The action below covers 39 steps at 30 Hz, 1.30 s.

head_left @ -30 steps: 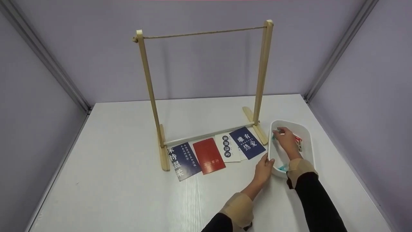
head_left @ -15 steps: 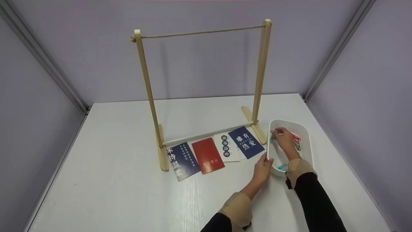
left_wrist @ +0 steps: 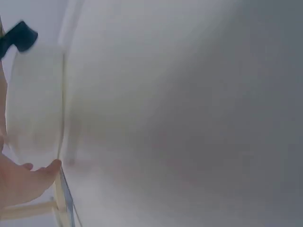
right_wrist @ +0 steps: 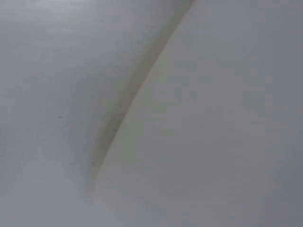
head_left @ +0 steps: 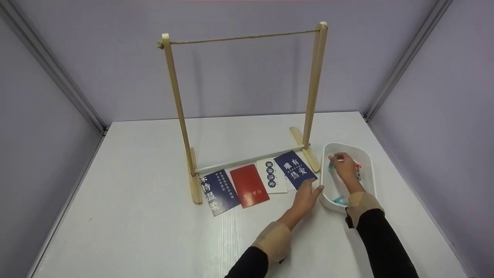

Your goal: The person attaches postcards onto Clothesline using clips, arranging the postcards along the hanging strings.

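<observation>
Teal clip (head_left: 330, 166): inside the bin, toward its left side, under the right fingertips and largely hidden by them.
Right hand (head_left: 345, 170): reaches down into the bin; its grip is a pinch, thumb and fingers curled on the teal clip.
Left hand (head_left: 303, 199): between the cards and the bin; its grip is loose, thumb and fingers a little apart. The fingertips are at the lower corner of the right blue card (head_left: 295, 168), the thumb just beside the bin's wall; whether either touches, I cannot tell.
Bin (head_left: 367, 164): white, rounded, on the tabletop (head_left: 135, 193) right of the rack.
Other clips: a teal piece (head_left: 340, 200) lies near the bin's front; a red piece (head_left: 357, 166) lies near the right side, partly behind the right hand.
Cards: left blue card (head_left: 220, 193), red card (head_left: 249, 186), white card (head_left: 267, 165) and the right blue card form a row, the last overlapping the white card.
Rack (head_left: 314, 85): two upright wooden posts, with a rope (head_left: 247, 38) strung between their tops and a pale rod (head_left: 251, 160) low down, behind the cards.
</observation>
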Each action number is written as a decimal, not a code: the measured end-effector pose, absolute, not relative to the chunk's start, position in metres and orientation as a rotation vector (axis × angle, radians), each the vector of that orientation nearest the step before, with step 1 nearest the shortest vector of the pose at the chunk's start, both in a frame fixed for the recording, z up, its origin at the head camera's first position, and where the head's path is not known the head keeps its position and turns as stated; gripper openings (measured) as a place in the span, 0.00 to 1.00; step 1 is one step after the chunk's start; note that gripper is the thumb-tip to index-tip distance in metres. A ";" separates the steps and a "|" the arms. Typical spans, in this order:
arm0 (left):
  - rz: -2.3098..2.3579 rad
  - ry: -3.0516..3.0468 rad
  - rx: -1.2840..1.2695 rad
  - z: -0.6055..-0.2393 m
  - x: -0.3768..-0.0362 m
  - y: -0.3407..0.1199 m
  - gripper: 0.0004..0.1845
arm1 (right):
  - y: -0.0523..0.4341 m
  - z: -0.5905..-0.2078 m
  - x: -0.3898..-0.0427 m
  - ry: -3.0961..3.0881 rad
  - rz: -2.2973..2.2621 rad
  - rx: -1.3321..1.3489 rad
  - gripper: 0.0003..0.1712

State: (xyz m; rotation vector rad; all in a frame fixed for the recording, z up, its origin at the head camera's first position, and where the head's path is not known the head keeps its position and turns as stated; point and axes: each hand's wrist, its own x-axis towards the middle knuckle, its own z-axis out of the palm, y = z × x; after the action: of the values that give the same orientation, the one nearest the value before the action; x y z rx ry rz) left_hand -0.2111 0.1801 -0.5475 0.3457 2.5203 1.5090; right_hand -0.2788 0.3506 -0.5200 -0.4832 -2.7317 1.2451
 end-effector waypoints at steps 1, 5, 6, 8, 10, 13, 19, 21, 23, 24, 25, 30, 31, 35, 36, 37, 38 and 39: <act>1.410 2.618 0.381 -0.547 -0.217 0.173 0.25 | 0.351 -0.519 -0.279 -2.732 1.241 -0.482 0.27; 0.987 2.960 0.417 -0.545 -0.246 0.143 0.28 | 0.351 -0.516 -0.279 -2.699 1.235 -0.429 0.26; 0.898 3.013 0.402 -0.545 -0.253 0.136 0.29 | 0.351 -0.515 -0.278 -2.689 1.239 -0.409 0.26; 0.747 3.062 0.375 -0.544 -0.265 0.123 0.33 | 0.351 -0.515 -0.278 -2.672 1.242 -0.361 0.25; 0.630 3.069 0.380 -0.544 -0.274 0.113 0.36 | 0.351 -0.515 -0.277 -2.670 1.223 -0.312 0.25; 0.474 3.030 0.479 -0.544 -0.282 0.101 0.40 | 0.352 -0.516 -0.276 -2.666 1.204 -0.288 0.24; 0.294 2.958 0.691 -0.550 -0.283 0.089 0.35 | 0.356 -0.519 -0.272 -2.682 1.269 -0.311 0.24; 0.283 2.941 0.713 -0.553 -0.282 0.089 0.33 | 0.357 -0.520 -0.270 -2.691 1.281 -0.319 0.25; 0.293 2.918 0.706 -0.554 -0.282 0.092 0.34 | 0.359 -0.520 -0.268 -2.691 1.286 -0.326 0.25; 0.302 2.910 0.693 -0.553 -0.281 0.094 0.35 | 0.360 -0.521 -0.267 -2.694 1.287 -0.335 0.25; 0.314 2.909 0.673 -0.553 -0.281 0.097 0.37 | 0.361 -0.520 -0.266 -2.695 1.287 -0.337 0.25; 0.263 2.958 0.520 -0.552 -0.283 0.110 0.48 | 0.364 -0.520 -0.263 -2.685 1.283 -0.339 0.25; 0.250 2.967 0.482 -0.553 -0.283 0.111 0.50 | 0.364 -0.520 -0.263 -2.685 1.275 -0.336 0.25; 0.246 2.956 0.392 -0.558 -0.283 0.113 0.57 | 0.366 -0.520 -0.261 -2.681 1.266 -0.342 0.25; 0.269 2.954 0.387 -0.558 -0.283 0.112 0.57 | 0.367 -0.521 -0.261 -2.684 1.266 -0.345 0.25; 0.293 2.958 0.389 -0.559 -0.283 0.112 0.57 | 0.368 -0.521 -0.260 -2.687 1.265 -0.348 0.24; 0.312 2.963 0.401 -0.559 -0.283 0.112 0.57 | 0.369 -0.521 -0.260 -2.686 1.271 -0.354 0.25; 0.328 2.970 0.413 -0.559 -0.283 0.112 0.57 | 0.369 -0.521 -0.260 -2.686 1.273 -0.358 0.25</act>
State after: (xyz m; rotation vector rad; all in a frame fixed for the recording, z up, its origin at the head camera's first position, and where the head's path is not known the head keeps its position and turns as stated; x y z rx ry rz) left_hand -0.2834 0.1118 -0.5595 0.4127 2.9697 0.3285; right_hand -0.2597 0.3692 -0.5208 -0.3578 -2.6864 1.2731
